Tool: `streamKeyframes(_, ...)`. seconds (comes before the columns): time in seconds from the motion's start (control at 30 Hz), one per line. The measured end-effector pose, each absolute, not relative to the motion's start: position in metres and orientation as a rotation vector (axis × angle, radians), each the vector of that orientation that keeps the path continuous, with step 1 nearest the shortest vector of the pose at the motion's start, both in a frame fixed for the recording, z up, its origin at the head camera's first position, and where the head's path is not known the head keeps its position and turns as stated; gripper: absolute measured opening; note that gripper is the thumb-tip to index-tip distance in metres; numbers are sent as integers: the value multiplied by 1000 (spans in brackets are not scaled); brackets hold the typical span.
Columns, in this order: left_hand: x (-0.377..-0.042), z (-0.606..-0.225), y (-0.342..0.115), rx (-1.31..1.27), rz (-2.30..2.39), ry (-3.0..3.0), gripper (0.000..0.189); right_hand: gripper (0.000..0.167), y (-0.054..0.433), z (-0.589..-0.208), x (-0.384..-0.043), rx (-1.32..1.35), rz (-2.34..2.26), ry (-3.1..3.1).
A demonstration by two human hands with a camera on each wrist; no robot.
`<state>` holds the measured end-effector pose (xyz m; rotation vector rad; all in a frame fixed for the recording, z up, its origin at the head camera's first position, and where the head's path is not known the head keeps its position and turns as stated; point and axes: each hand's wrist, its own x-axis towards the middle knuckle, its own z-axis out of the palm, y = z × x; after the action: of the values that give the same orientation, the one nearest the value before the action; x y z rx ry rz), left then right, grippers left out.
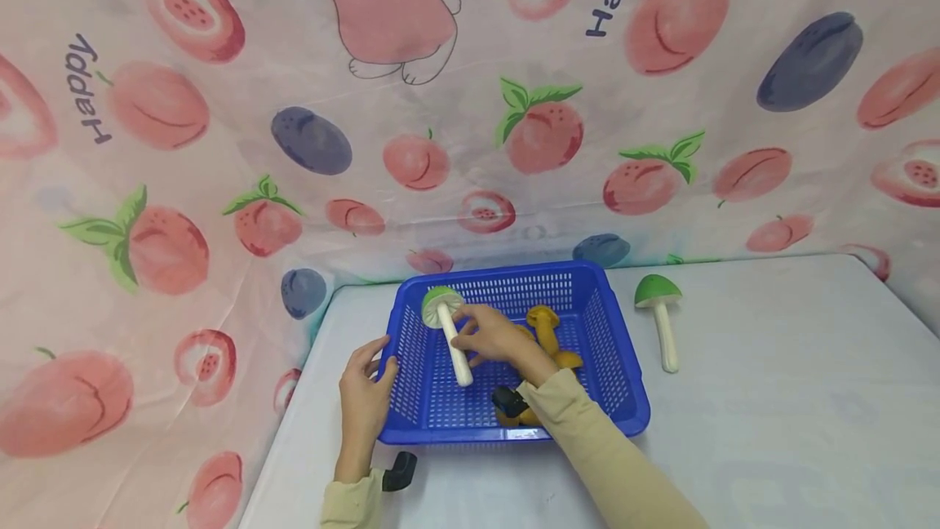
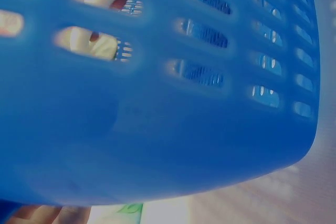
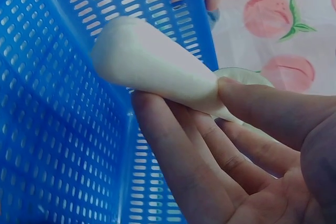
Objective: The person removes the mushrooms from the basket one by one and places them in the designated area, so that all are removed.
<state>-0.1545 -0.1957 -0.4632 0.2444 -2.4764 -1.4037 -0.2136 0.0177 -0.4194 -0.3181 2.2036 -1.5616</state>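
My right hand [image 1: 466, 329] reaches into a blue slotted basket [image 1: 609, 349] and pinches the white stem of a green-capped toy mushroom [image 1: 443, 302], held tilted over the basket's left half. In the right wrist view the stem [image 3: 152, 66] lies between thumb and fingers of the right hand [image 3: 184, 95] above the basket floor [image 3: 52, 103]. My left hand [image 1: 378, 357] grips the basket's left front rim, thumb on top. The left wrist view is filled by the basket wall [image 2: 184, 145]. Yellow toy mushrooms [image 1: 547, 325] lie inside, partly hidden by my right arm.
A second green-capped mushroom [image 1: 661, 317] lies on the white table [image 1: 771, 398] just right of the basket. A pink fruit-print cloth [image 1: 470, 104] closes off the back and left side. The table's left edge runs close to my left hand.
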Motion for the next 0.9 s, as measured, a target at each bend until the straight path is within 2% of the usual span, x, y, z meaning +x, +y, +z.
streamKeyframes(0.9, -154, -463, -196, 250, -1433, -2457, 36, 45, 52, -404, -198, -353, -1549, 2308)
